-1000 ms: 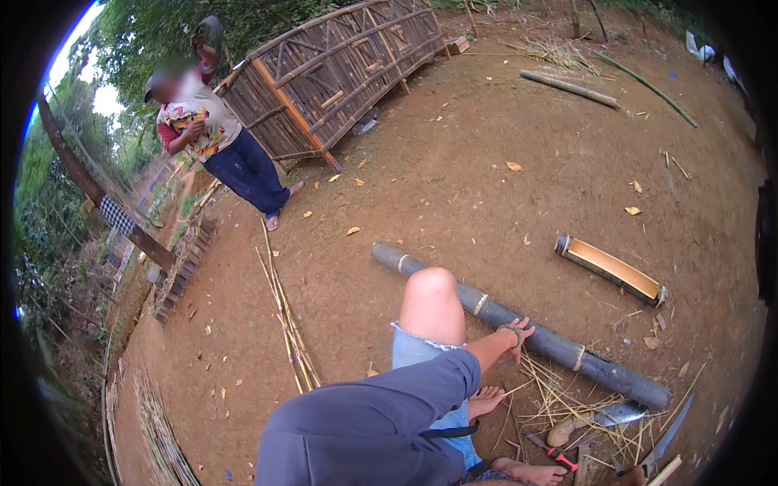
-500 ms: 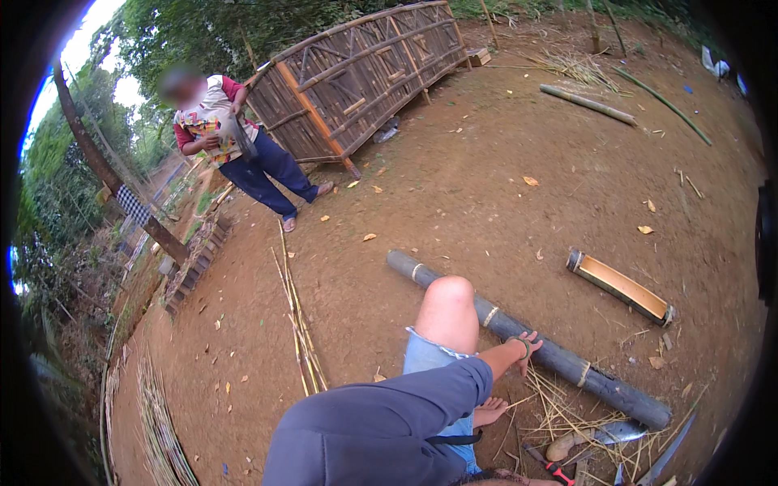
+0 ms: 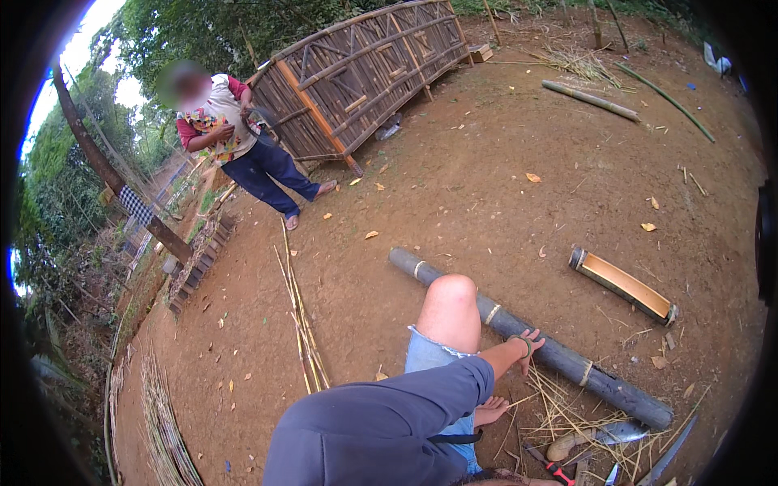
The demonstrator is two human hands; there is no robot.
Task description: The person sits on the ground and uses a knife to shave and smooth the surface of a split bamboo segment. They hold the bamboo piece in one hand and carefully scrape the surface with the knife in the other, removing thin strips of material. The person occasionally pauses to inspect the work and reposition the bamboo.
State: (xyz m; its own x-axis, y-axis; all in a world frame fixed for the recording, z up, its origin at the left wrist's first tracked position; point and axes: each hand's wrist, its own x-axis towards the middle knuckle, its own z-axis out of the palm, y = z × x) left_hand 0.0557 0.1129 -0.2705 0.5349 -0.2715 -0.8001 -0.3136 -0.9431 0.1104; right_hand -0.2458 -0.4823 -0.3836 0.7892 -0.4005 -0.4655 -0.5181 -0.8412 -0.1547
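My left hand (image 3: 528,348), with a band round its wrist, lies against the near side of a long dark bamboo pole (image 3: 551,353). Its fingers are spread over the pole's surface, not wrapped round it. Pale rings mark the pole's joints, and a notch shows toward its right end. Below that end lie a broad-bladed knife (image 3: 572,443) with a wooden handle, a red-and-black handled tool (image 3: 559,472) and a long narrow blade (image 3: 671,455). I cannot see my right hand; a strip of skin at the lower edge is too cropped to identify.
A split bamboo section (image 3: 622,285) lies beyond the pole. Thin sticks (image 3: 298,324) and a bundle (image 3: 166,425) lie leftward. Another person (image 3: 231,134) stands by a slatted bamboo structure (image 3: 365,81), holding something dark. Bamboo shavings (image 3: 555,405) litter the ground beside my bare foot.
The standing person's hands and the dark thing they hold have shifted slightly. The view has moved a little; my left hand stays in place on the bamboo pole.
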